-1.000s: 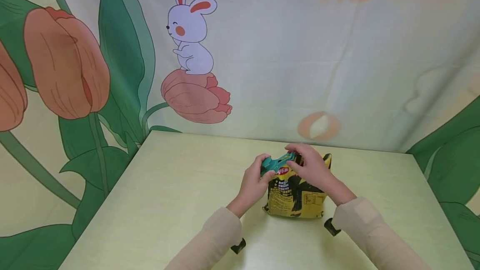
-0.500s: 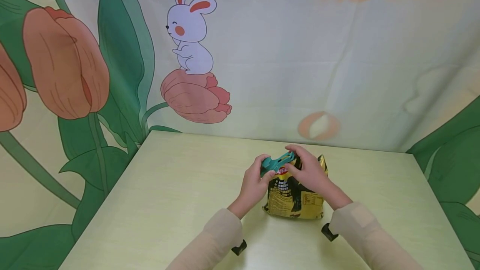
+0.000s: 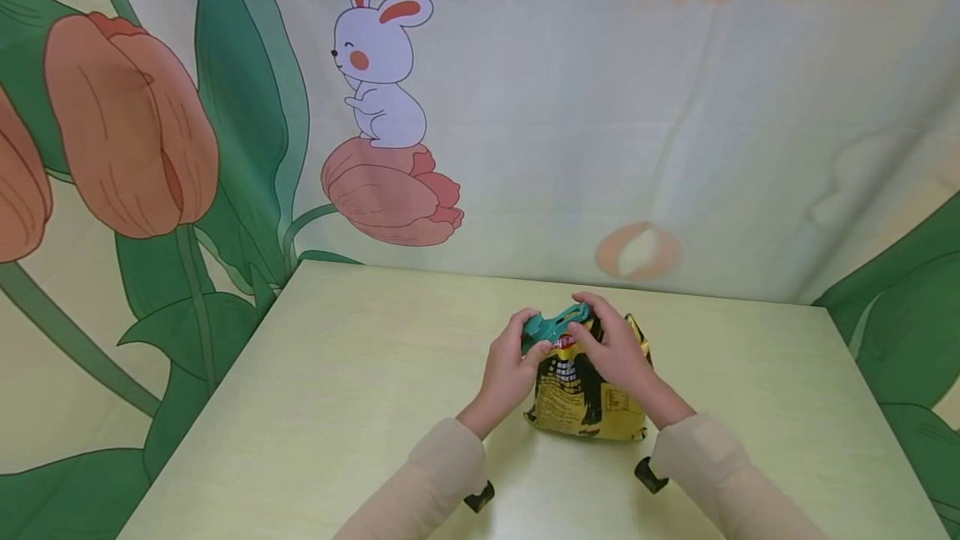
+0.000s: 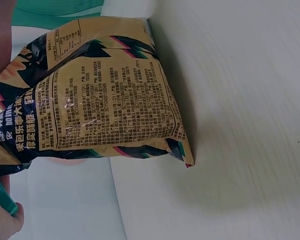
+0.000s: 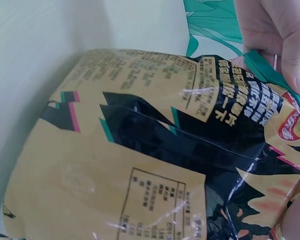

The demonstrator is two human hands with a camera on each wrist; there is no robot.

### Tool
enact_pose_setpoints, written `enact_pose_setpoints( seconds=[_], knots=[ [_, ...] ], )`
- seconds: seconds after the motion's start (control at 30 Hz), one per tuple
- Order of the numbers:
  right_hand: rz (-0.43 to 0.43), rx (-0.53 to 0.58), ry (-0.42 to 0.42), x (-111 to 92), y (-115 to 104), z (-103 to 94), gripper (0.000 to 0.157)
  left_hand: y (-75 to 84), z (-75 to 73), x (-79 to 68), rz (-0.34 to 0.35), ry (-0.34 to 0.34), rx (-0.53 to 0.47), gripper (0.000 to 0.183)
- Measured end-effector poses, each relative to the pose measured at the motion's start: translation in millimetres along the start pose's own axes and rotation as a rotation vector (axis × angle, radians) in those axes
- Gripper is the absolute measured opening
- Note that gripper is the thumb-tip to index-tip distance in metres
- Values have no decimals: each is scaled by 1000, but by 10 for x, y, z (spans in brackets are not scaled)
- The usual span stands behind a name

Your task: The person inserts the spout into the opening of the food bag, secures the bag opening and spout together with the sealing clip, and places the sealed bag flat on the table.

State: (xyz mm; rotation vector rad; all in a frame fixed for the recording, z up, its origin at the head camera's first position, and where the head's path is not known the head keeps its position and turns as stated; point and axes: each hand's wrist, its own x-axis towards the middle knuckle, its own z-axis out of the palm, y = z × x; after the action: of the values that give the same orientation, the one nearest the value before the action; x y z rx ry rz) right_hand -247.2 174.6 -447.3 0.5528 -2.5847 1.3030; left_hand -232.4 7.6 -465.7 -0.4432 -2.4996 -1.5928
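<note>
A gold and black snack bag stands upright on the table, its printed back facing me. Along its top edge lies a teal plastic bag clip, slanting up to the right. My left hand grips the clip's wide left end, thumb in front and fingers behind. At the clip's slotted right end, my right hand pinches the bag's top between thumb and fingers. In the right wrist view, the clip crosses the bag's top beside the red logo. The bag's top edge is largely hidden behind the clip and hands.
The pale table extends around the bag. Behind its far edge hangs a printed cloth with a rabbit and tulips. A black wrist device hangs under the right sleeve and another under the left.
My right hand and forearm have shifted slightly left, and the bag's upper right corner has folded inward and lower. My left hand and the clip have stayed nearly still.
</note>
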Motion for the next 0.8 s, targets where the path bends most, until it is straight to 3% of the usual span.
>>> enact_pose_setpoints(
  seconds=[0.2, 0.43, 0.8],
  knots=[
    [40, 36, 40, -31, -22, 57, 43, -2, 9, -5, 0, 8, -6, 39],
    [72, 127, 107, -97, -214, 73, 43, 3, 22, -4, -22, 10, -5, 40],
    [125, 377, 120, -76, 30, 185, 30, -1, 28, 1, -19, 6, 3, 39]
  ],
)
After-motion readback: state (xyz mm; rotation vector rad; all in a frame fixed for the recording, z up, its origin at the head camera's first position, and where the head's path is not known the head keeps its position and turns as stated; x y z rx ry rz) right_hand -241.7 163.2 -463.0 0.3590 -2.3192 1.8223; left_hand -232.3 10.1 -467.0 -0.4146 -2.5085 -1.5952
